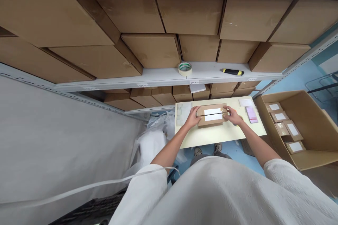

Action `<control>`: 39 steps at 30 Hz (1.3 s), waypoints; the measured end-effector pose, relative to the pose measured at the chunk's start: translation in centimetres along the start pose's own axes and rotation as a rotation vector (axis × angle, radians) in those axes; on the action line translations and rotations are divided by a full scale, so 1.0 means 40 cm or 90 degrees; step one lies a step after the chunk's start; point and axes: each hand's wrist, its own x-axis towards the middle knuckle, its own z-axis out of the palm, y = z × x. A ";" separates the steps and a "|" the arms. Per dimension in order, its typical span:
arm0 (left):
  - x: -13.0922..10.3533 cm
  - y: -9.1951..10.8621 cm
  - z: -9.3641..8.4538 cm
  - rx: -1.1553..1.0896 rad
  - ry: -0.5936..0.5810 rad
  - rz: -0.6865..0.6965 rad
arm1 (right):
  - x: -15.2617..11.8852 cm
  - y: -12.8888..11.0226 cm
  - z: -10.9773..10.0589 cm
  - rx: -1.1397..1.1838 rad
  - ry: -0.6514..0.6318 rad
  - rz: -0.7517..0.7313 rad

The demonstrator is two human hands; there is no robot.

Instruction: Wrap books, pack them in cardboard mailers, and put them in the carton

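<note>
A small brown cardboard box (213,122) with a white label (212,114) on its top lies on the pale yellow table (211,135). A dark line crosses the label lengthwise. My left hand (193,117) grips the box at its left end, fingers curled round the edge. At the opposite end, my right hand (232,115) has its thumb and fingers closed on the box's right edge. Something round and yellow is partly hidden under my right hand.
Cardboard boxes fill the shelves ahead. A tape roll (185,69) and a black-yellow cutter (232,72) lie on the shelf edge. A phone (251,114) rests at the table's right. Beyond it, a large open carton (317,119) holds several labelled boxes. Plastic wrap (153,144) is at left.
</note>
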 end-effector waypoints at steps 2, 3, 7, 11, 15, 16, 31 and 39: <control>0.018 -0.014 -0.003 -0.004 0.014 -0.004 | 0.016 0.000 0.012 0.000 0.011 -0.012; 0.030 -0.022 -0.007 -0.006 0.018 -0.007 | 0.026 -0.002 0.016 -0.003 0.015 -0.019; 0.070 -0.056 -0.018 -0.023 -0.004 -0.040 | 0.055 0.001 0.023 -0.038 -0.008 -0.023; 0.069 -0.047 0.014 0.033 0.009 -0.035 | 0.051 0.031 0.024 -0.048 -0.009 -0.003; 0.044 0.010 0.092 0.144 0.007 0.064 | 0.045 0.054 0.033 -0.034 -0.005 -0.005; 0.038 0.024 0.115 0.164 -0.026 0.092 | 0.045 0.056 0.036 -0.034 -0.007 -0.010; 0.008 0.080 0.207 0.456 -0.204 0.102 | -0.120 0.217 -0.065 -0.281 0.128 0.213; 0.005 0.093 0.213 0.508 -0.206 0.091 | -0.105 0.230 -0.033 -0.462 -0.012 0.296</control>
